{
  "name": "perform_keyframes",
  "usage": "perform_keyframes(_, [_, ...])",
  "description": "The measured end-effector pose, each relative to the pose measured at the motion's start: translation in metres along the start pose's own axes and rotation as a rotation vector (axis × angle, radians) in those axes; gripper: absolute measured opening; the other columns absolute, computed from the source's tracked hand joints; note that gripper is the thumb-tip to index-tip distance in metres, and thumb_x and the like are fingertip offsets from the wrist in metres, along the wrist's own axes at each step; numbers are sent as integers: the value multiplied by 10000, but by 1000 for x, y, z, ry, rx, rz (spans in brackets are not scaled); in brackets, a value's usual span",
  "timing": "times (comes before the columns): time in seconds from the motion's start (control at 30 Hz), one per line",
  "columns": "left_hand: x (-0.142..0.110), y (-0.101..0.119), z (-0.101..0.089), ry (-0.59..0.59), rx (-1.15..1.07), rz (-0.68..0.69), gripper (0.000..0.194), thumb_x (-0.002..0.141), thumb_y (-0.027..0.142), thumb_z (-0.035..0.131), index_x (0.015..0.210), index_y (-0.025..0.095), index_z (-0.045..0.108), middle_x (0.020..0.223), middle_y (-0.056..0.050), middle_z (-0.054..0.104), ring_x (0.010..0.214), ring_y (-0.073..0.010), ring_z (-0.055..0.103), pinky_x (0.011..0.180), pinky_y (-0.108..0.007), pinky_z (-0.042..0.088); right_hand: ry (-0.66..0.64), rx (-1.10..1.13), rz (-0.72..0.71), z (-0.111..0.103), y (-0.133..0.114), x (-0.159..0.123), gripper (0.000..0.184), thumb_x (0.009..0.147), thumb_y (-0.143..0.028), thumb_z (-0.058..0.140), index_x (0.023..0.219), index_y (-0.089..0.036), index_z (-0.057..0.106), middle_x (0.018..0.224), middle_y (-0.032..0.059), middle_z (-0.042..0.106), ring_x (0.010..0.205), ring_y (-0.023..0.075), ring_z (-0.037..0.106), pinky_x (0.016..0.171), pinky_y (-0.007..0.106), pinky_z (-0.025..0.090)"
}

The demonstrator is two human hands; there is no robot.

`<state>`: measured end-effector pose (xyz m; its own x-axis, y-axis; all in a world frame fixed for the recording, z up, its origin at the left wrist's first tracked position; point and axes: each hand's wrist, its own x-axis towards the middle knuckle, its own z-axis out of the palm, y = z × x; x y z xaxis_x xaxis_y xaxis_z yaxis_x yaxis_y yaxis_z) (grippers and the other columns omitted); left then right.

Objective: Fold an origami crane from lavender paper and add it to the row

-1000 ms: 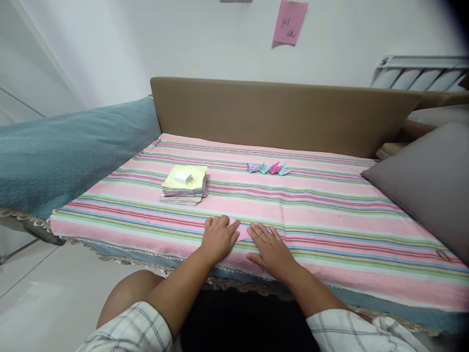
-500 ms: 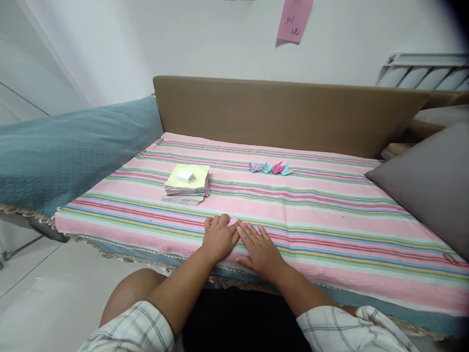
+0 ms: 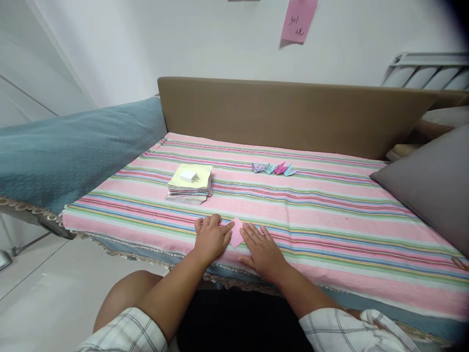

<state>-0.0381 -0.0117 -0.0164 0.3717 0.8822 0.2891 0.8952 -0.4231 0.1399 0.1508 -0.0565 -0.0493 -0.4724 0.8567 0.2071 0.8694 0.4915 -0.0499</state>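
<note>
A small folded piece of pink paper (image 3: 236, 233) lies flat on the striped cloth, one corner toward me. At its left edge is my left hand (image 3: 211, 238), the index finger stretched onto the paper and the other fingers bent on the cloth. My right hand (image 3: 263, 250) rests flat on the other side, fingers extended, their tips touching the paper's right edge. Neither hand grips anything. Beyond them several folded paper cranes (image 3: 274, 168) in lilac, blue and magenta stand in a row.
A stack of square paper sheets (image 3: 190, 188) stands to the left, with a small white box (image 3: 188, 176) on its top yellow sheet. The striped cloth (image 3: 330, 210) covers the bed up to a brown backboard (image 3: 286, 115). A grey pillow (image 3: 432, 181) lies at the right.
My left hand has moved left, off most of the pink paper, which now shows between the hands. The right hand stays nearly in place. The view has shifted slightly.
</note>
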Motion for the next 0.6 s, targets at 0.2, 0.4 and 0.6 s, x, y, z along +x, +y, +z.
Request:
perform_keyframes(0.2, [0, -7, 0, 23, -56, -86, 199, 807, 433, 554, 963, 449, 677, 997, -37, 493, 946, -238, 415, 866, -457, 237, 9, -13, -2, 2, 1, 0, 636, 899, -507, 343, 1408, -130, 288, 1469, 107, 268, 1355, 250, 231, 1087, 482, 175])
perform_keyframes(0.4, [3, -13, -4, -15, -150, -228, 168, 778, 413, 596, 912, 440, 693, 929, -15, 499, 947, -217, 430, 864, -428, 242, 13, -17, -7, 3, 2, -1, 641, 896, -508, 352, 1408, -128, 287, 1469, 107, 272, 1355, 249, 231, 1087, 475, 179])
perform_keyframes(0.6, [7, -17, -8, -34, -232, -340, 144, 729, 383, 624, 838, 398, 717, 919, 1, 531, 951, -215, 474, 872, -412, 274, 6, -3, -4, 2, 1, -1, 632, 903, -503, 331, 1407, -125, 289, 1470, 102, 266, 1353, 250, 237, 1084, 482, 180])
